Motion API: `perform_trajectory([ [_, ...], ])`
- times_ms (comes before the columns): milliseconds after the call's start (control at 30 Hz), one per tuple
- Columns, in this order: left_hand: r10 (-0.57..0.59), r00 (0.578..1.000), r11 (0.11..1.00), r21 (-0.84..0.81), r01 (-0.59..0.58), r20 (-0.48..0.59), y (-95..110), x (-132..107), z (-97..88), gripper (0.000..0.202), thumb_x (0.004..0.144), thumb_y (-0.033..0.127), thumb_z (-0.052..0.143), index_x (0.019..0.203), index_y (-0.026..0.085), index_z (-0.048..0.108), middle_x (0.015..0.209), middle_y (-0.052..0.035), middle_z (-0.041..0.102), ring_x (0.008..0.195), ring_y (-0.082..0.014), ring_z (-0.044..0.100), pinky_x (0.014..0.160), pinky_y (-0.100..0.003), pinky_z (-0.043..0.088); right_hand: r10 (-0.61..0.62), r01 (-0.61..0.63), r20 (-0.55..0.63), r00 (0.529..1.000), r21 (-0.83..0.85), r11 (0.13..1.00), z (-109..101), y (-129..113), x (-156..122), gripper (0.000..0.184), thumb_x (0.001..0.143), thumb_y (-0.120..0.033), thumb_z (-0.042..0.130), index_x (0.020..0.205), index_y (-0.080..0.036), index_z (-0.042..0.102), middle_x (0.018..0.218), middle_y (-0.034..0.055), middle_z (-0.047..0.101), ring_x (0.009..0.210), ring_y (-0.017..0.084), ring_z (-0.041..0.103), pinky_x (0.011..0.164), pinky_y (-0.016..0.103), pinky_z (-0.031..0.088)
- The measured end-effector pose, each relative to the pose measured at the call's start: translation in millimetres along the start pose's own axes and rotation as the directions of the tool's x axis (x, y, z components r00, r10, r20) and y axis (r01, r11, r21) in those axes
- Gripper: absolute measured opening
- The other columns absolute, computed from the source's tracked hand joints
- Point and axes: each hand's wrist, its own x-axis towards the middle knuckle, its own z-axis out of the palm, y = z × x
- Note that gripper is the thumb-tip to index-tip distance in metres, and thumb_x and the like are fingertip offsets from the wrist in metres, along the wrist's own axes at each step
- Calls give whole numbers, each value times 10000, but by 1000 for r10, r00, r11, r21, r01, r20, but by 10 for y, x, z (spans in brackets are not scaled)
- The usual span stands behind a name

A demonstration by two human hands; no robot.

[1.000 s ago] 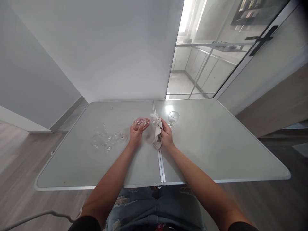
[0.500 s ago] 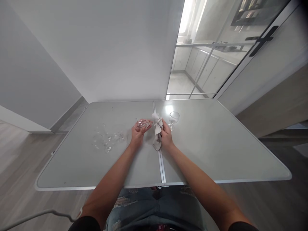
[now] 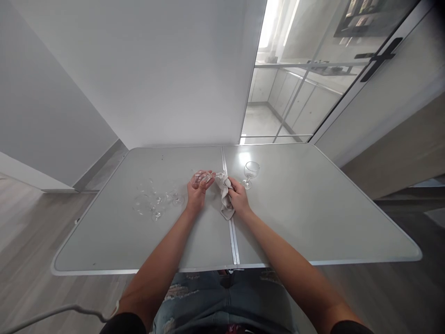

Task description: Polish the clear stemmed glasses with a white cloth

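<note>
My left hand (image 3: 196, 191) is closed around the bowl of a clear stemmed glass (image 3: 202, 176), held sideways above the grey table (image 3: 299, 218). My right hand (image 3: 237, 196) grips a light grey cloth (image 3: 225, 200), pressed against the glass's stem and foot; the cloth's loose end hangs down to the table's centre seam. Another clear stemmed glass (image 3: 250, 172) stands upright just right of my right hand. Several more clear glasses (image 3: 153, 202) are grouped on the table left of my left hand.
The table's far edge meets a white wall; a glass sliding door (image 3: 313, 83) stands behind on the right. Wooden floor lies on both sides. My lap in jeans is at the near edge, with a white cable (image 3: 59, 311) at lower left.
The cloth in my right hand has slid down off the glass's foot toward the table, and my right hand has dropped slightly. My left hand has turned the glass a little.
</note>
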Motion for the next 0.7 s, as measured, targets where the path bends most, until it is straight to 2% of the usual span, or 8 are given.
perform_trajectory([
  [67,-18,999,1000,2,18,29,-10,1,-8,569,764,460,859,1212,177,652,1268,-167,700,1197,-341,692,1064,-496,540,-101,98,-51,994,-56,994,-20,20,9,416,809,-221,612,1207,-284,720,1205,-5,722,1174,214,617,1063,345,460],
  [167,-39,995,999,16,38,91,-23,4,-23,600,755,455,868,1232,169,643,1273,-173,697,1206,-345,686,1062,-500,542,-144,143,-47,988,-30,989,-39,49,29,467,840,-244,618,1304,-280,668,1327,9,679,1264,222,578,1088,339,437],
  [267,-16,998,1000,13,15,66,-27,19,-41,576,770,464,854,1220,172,644,1275,-169,697,1194,-338,692,1057,-485,549,-105,109,61,993,-67,992,-46,72,33,418,850,-264,595,1255,-229,694,1181,25,728,1135,236,627,998,334,484],
  [367,-4,999,1000,-2,4,43,-26,26,-47,532,805,459,827,1218,178,646,1292,-165,689,1200,-334,690,1058,-476,549,-79,86,69,995,-105,991,-54,67,17,392,849,-274,577,1213,-224,713,1061,18,737,1012,233,647,912,331,509],
  [467,-29,996,1000,7,29,90,-30,16,-41,553,793,445,840,1235,176,645,1283,-163,692,1207,-336,685,1062,-483,546,-136,136,6,991,-59,989,-62,39,13,464,851,-275,580,1306,-253,664,1165,28,722,1152,245,618,993,347,488],
  [533,-46,991,999,14,45,122,-34,12,-41,574,782,445,849,1245,175,644,1283,-164,690,1215,-340,679,1063,-484,545,-153,154,11,988,-40,987,-65,29,18,477,844,-275,591,1316,-258,656,1187,33,718,1184,246,610,1018,351,480],
  [700,-47,995,999,-11,48,92,-42,33,-68,561,803,473,824,1250,190,640,1340,-166,661,1251,-340,658,1064,-479,542,-67,80,92,994,-141,987,-84,42,7,355,859,-311,554,1153,-202,721,970,24,730,896,216,651,817,309,524],
])
